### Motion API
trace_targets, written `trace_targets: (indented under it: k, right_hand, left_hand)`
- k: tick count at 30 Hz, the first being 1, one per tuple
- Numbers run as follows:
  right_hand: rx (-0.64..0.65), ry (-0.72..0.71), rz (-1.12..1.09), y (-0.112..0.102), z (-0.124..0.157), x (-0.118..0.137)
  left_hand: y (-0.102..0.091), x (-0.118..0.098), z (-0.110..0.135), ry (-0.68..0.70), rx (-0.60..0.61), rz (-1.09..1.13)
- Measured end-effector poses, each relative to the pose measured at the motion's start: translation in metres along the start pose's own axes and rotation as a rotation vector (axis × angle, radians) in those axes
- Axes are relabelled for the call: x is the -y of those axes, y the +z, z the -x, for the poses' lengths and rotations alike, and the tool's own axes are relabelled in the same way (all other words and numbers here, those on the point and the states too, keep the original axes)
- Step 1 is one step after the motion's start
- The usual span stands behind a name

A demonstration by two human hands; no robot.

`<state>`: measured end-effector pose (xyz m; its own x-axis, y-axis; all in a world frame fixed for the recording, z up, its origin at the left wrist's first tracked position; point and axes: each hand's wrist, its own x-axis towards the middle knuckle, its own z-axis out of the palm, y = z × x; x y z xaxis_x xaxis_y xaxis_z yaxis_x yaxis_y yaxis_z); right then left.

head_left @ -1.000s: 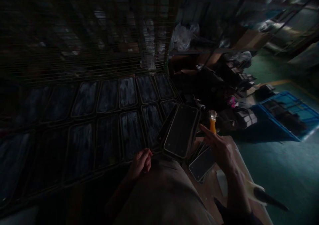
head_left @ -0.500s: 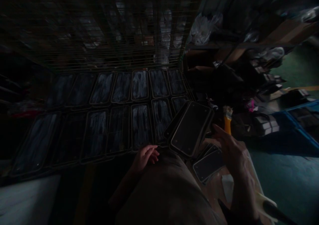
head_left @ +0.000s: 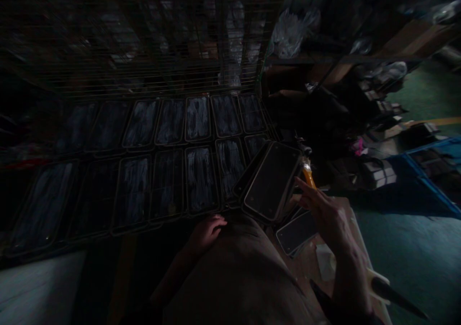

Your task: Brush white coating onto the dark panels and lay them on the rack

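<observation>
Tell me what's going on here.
A person holds an orange-handled brush in the right hand, bristles pointing away from the body. The left hand is by the lap, fingers loosely curled, with nothing visible in it. Dark panels lie in two rows ahead, many with whitish streaks. At the near row's right end, an unstreaked panel sits askew over others. More panels lie on a wooden surface to the right.

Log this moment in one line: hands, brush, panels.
right hand: holds orange-handled brush | left hand: empty | dark panels: two rows, several white-streaked
</observation>
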<state>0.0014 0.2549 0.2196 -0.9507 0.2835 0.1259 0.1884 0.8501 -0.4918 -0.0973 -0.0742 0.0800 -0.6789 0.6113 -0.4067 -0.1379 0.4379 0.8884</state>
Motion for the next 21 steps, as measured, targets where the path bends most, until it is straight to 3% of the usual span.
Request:
trace_targets:
  k: [4, 8, 13, 17, 21]
  right_hand:
    - [-0.124, 0.013, -0.005, 0.003, 0.004, -0.001]
    - [-0.217, 0.128, -0.083, 0.011, 0.005, -0.007]
    - [-0.246, 0.241, -0.131, 0.022, 0.002, -0.028]
    - [-0.266, 0.200, -0.070, 0.025, -0.012, -0.045]
    - [-0.244, 0.107, 0.029, 0.023, -0.033, -0.054]
  left_hand:
    - [0.001, -0.002, 0.000, -0.025, -0.013, 0.038]
    - [0.007, -0.005, -0.006, -0.020, 0.102, 0.073]
    - [0.028, -0.015, -0.028, -0.095, -0.018, 0.136]
    - [0.045, -0.032, -0.051, -0.238, -0.023, 0.290]
    - [0.055, -0.047, -0.067, -0.281, -0.017, 0.298]
